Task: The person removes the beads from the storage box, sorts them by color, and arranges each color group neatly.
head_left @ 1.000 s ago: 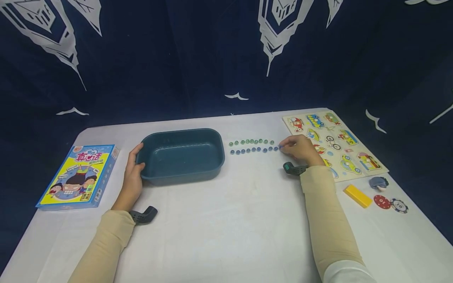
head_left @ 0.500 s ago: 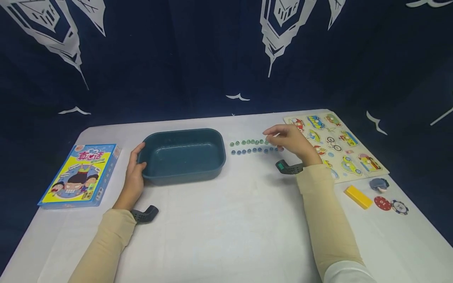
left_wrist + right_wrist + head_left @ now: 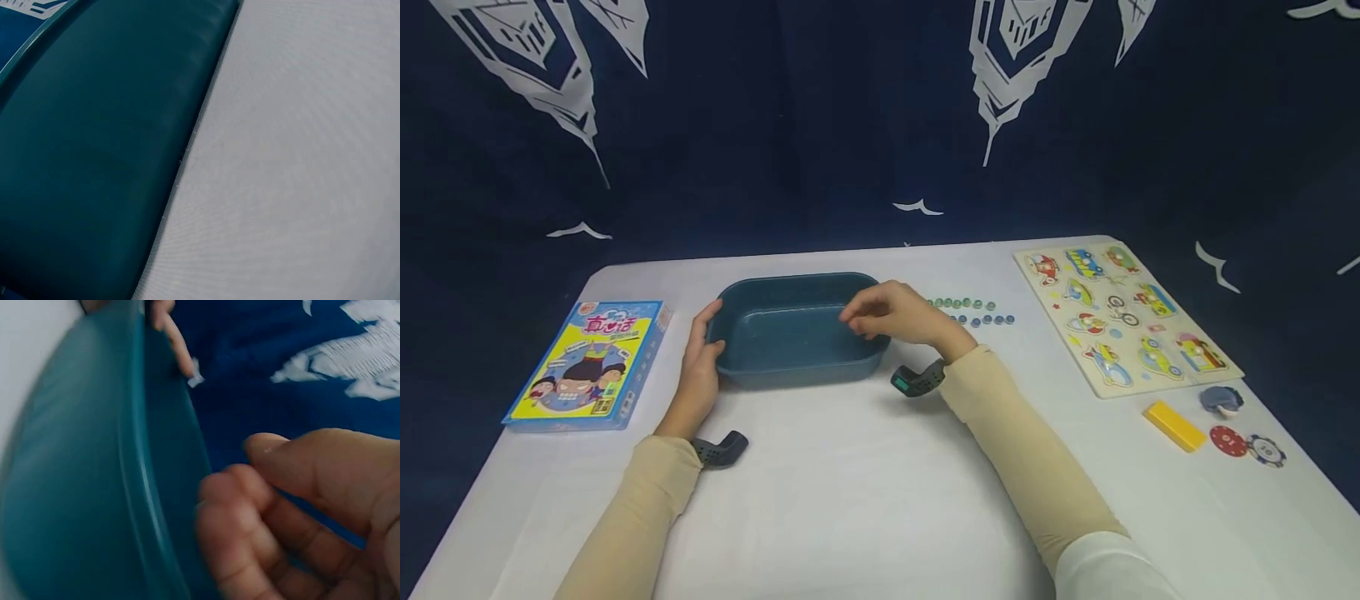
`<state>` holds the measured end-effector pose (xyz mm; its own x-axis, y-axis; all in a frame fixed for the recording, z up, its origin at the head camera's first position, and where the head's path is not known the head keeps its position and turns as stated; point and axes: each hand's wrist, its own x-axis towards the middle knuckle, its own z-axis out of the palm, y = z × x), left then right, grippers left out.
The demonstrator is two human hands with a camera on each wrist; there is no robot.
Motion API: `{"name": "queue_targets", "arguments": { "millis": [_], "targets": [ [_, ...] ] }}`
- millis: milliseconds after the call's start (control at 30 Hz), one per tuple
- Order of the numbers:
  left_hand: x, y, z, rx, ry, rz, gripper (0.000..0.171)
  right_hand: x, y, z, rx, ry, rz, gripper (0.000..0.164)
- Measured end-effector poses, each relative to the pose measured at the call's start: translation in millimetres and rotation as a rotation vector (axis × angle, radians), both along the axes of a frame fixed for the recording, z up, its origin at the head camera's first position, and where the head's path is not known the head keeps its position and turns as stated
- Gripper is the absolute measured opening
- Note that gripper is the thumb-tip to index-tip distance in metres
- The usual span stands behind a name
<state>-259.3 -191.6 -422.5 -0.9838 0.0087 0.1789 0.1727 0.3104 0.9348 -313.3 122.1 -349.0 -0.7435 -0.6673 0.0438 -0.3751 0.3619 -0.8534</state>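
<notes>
My left hand point(image 3: 698, 375) grips the left end of a dark teal plastic tub point(image 3: 797, 377), its thumb at the near side and fingers along the rim. My right hand point(image 3: 895, 312) hovers over the tub's right end, fingers loosely bent. In the right wrist view, nothing shows between that hand's thumb and fingers point(image 3: 228, 519). Right of the tub, a row of small green marbles point(image 3: 966, 303) lies behind a row of blue marbles point(image 3: 987, 320). My right hand and wrist hide the left part of both rows.
A colourful boxed game point(image 3: 583, 367) lies at the left. On the right are a wooden picture puzzle board point(image 3: 1123, 321), a yellow block point(image 3: 1175, 426), a small grey-blue figure point(image 3: 1221, 400), a red chip point(image 3: 1228, 441) and a black-and-white chip point(image 3: 1266, 451). A dark patterned cloth point(image 3: 820, 125) hangs behind.
My right hand has left the right end of the blue row, where a marble now lies, and swung left over the tub. My left hand keeps its grip. The head view has shifted slightly.
</notes>
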Motion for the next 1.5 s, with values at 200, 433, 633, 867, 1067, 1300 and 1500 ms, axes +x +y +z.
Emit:
{"name": "queue_targets", "arguments": {
  "millis": [200,433,633,867,1067,1300,1500],
  "targets": [
    [-6.7,-3.1,-13.6,0.005,0.048,0.003,0.066,-7.6,-42.5,-6.0,0.190,0.003,0.143,0.022],
    [-5.5,-3.2,-11.5,0.004,0.059,0.011,0.066,-8.7,-77.9,-15.3,0.329,0.030,0.273,0.026],
    [-5.8,-2.2,-9.4,-0.017,0.008,0.004,0.066,-7.9,-97.6,-21.1,0.366,-0.027,0.363,0.039],
    [13.3,8.5,23.3,-0.018,-0.025,-0.008,0.064,-10.3,-109.3,-23.6,0.386,-0.039,0.414,0.047],
    [5.5,1.8,8.9,-0.024,-0.017,-0.006,0.065,-12.1,-115.9,-25.5,0.412,-0.041,0.394,0.038],
    [-3.8,-4.7,-7.5,-0.035,-0.007,0.000,0.066,-12.6,-116.9,-24.9,0.451,-0.003,0.387,0.036],
    [11.7,5.3,19.7,-0.007,-0.019,-0.013,0.064,-13.4,-115.5,-23.6,0.497,-0.021,0.379,0.040]
  ]
}}
